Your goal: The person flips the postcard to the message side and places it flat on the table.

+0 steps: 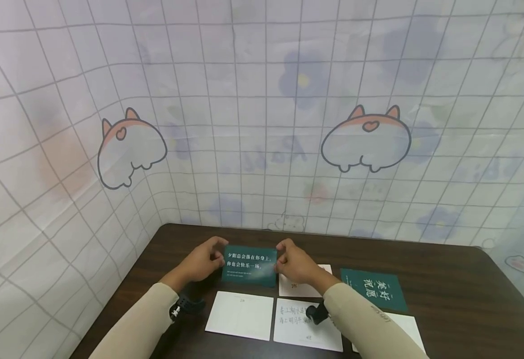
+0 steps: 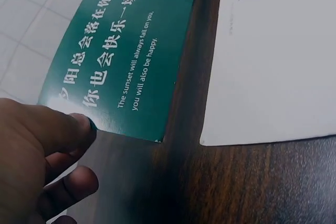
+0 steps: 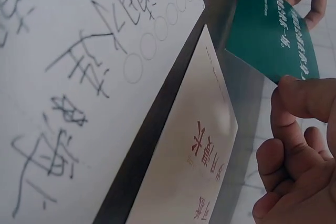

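Note:
A green postcard printed with white Chinese and English lines is held up between both hands, over the far left of the table. My left hand pinches its left edge; in the left wrist view the thumb lies on the printed face. The right hand pinches the opposite edge between thumb and index finger, its other fingers curled, as the right wrist view shows. Beneath that hand lies a pale card with red characters. Nearer me are a blank white card and a white card with handwriting.
A second green card lies on the dark wooden table, right of the right forearm. Another white card is partly under that forearm. A grid-patterned cloth hangs behind the table and along its left side.

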`<state>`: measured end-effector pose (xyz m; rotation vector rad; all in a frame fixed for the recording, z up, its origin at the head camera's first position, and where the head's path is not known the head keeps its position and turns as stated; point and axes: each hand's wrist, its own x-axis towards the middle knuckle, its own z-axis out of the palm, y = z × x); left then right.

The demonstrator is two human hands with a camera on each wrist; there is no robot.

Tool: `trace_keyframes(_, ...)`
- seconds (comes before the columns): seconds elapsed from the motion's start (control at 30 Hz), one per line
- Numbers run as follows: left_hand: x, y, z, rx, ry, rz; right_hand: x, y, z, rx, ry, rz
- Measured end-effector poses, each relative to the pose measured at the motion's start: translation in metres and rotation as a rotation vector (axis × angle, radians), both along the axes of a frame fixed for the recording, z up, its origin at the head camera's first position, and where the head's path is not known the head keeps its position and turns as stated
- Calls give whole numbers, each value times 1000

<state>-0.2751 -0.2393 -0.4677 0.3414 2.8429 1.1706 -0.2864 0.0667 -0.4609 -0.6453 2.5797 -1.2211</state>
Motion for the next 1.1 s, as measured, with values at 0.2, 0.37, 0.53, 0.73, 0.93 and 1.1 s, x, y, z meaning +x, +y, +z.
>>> trace_keyframes(0.2, 0, -2, 1, 35, -24, -2, 1, 5, 3, -14, -11, 20)
trace_keyframes(0.37, 1, -1, 2, 48, -10, -39, 2, 10, 3, -24, 22, 48)
trace_keyframes(0.53, 3, -1, 5, 63, 12, -52, 3, 14, 3, -31, 32, 43)
trace_keyframes(0.73, 5, -2, 6, 51, 33, -54, 3, 17, 2, -61, 26, 43)
trace_keyframes(0.93, 7, -2, 8, 47, 34, -50, 2, 17, 0, -85, 21, 53)
trace_keyframes(1.1, 8, -3, 10, 62, 23, -49, 3, 16, 2, -93, 13, 43)
